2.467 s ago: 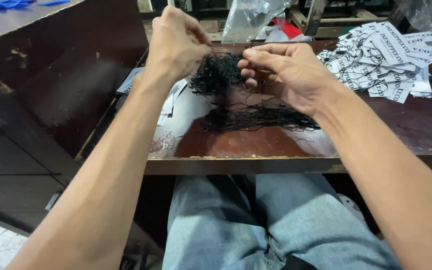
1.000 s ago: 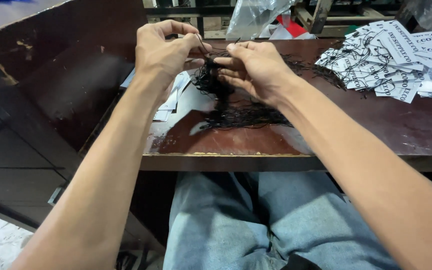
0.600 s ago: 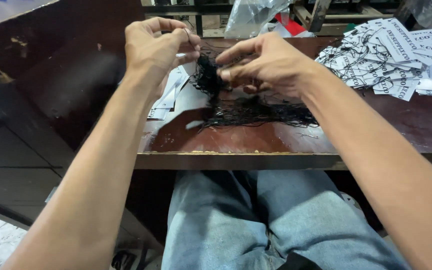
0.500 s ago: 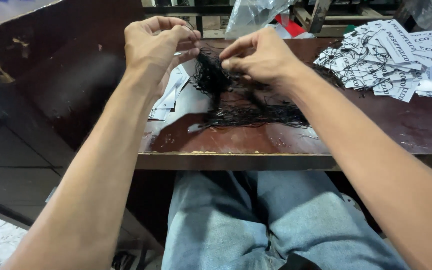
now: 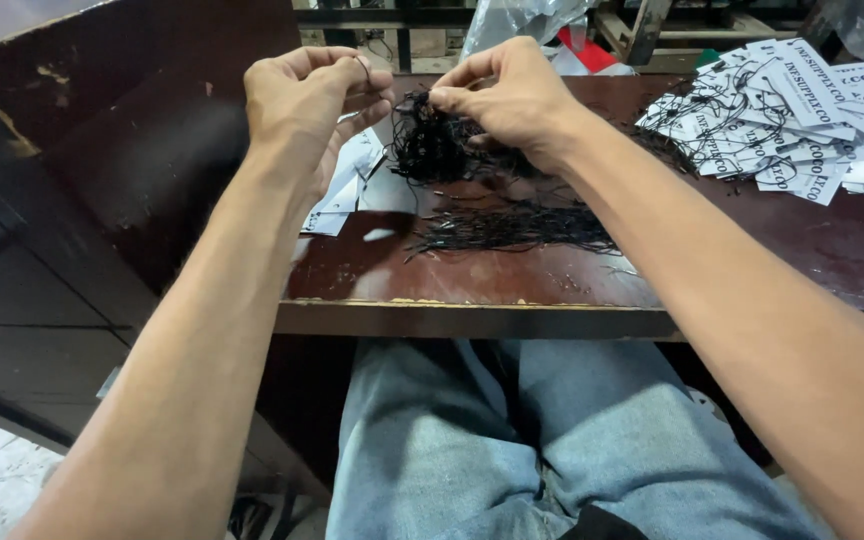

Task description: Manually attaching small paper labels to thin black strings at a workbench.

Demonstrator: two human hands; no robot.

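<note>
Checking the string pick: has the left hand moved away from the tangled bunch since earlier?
Yes. The left hand has drawn leftward, away from the black string bunch on the table.

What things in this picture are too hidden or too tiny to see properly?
- Head view: the right hand covers part of the black string bundle, so its grip is hidden.
- Head view: the thin string at the left hand is too fine to follow.
- Head view: the white tag pile runs off the right edge.
- Head view: the clear plastic bag is cut off at the top.
</note>
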